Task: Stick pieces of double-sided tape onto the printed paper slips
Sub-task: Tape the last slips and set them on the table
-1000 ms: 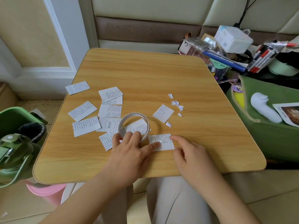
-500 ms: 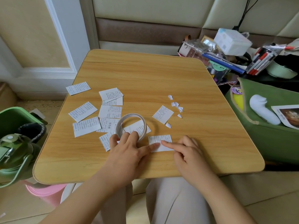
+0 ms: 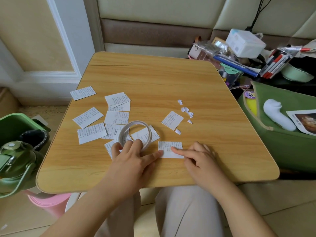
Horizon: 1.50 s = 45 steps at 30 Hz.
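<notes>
I am seeing the left hand (image 3: 131,159) resting on the tape roll (image 3: 136,134), fingers curling over its near rim while the thumb is stretching flat onto the left edge of the nearest slip (image 3: 170,149). The right hand (image 3: 201,159) is pressing that same slip with a straight forefinger, its other fingers folding loosely underneath. The slip is lying near the front edge of the wooden table (image 3: 153,79). More printed slips (image 3: 102,120) are lying scattered just left of the roll, some overlapping, one partly under the ring; a single slip (image 3: 172,120) is sitting apart beside small white scraps (image 3: 185,110). A green bag (image 3: 282,144) and cluttered stationery (image 3: 239,55) are crowding the right side, a green bin (image 3: 15,124) the left. The printing is too small to read, and I cannot tell whether tape is on the slip.
</notes>
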Each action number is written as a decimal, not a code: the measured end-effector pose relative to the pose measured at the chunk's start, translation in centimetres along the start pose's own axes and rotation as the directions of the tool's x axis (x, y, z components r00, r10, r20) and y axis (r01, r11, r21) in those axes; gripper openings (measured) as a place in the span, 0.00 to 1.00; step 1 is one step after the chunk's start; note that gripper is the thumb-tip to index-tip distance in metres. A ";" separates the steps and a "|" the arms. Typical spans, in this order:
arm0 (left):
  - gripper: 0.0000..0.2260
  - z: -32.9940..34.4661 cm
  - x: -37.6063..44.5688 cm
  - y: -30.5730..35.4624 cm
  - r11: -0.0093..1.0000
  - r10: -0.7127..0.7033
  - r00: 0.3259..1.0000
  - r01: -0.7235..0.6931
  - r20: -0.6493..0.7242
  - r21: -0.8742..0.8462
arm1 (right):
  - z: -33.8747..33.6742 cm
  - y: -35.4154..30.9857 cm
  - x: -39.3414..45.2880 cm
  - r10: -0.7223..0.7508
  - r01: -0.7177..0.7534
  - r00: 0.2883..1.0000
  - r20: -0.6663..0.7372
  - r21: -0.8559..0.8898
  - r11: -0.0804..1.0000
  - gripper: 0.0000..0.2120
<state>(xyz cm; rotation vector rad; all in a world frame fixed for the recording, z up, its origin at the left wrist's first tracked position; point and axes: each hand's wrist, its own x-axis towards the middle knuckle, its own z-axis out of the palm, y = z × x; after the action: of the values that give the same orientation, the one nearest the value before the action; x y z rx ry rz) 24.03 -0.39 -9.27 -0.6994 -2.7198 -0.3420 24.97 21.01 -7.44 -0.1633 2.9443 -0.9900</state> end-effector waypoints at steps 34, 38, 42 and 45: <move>0.16 -0.1 -0.3 0.4 1.000 -0.017 1.000 0.017 -0.021 -0.026 | -4.1 -4.1 12.6 0.209 -0.165 0.966 0.152 -0.263 0.951 0.16; 0.16 -0.1 -0.3 0.4 1.000 -0.016 1.000 0.016 -0.015 -0.026 | -5.7 -4.0 9.7 0.183 -0.174 0.982 -0.051 0.150 0.973 0.03; 0.17 0.1 -0.3 0.4 1.000 -0.019 0.999 0.018 -0.033 -0.019 | -5.6 -4.6 5.4 0.270 -0.195 0.958 -0.093 0.476 0.858 0.03; 0.16 0.0 -0.3 0.4 1.000 -0.022 0.999 0.022 -0.027 -0.021 | -2.8 -4.4 3.2 0.266 -0.219 0.963 -0.048 0.438 0.872 0.04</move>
<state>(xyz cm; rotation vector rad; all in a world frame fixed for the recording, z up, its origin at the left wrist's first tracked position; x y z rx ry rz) 24.54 -0.16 -9.33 -0.6656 -2.7038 -0.3823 22.04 18.83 -2.56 0.2756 2.6492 -1.6061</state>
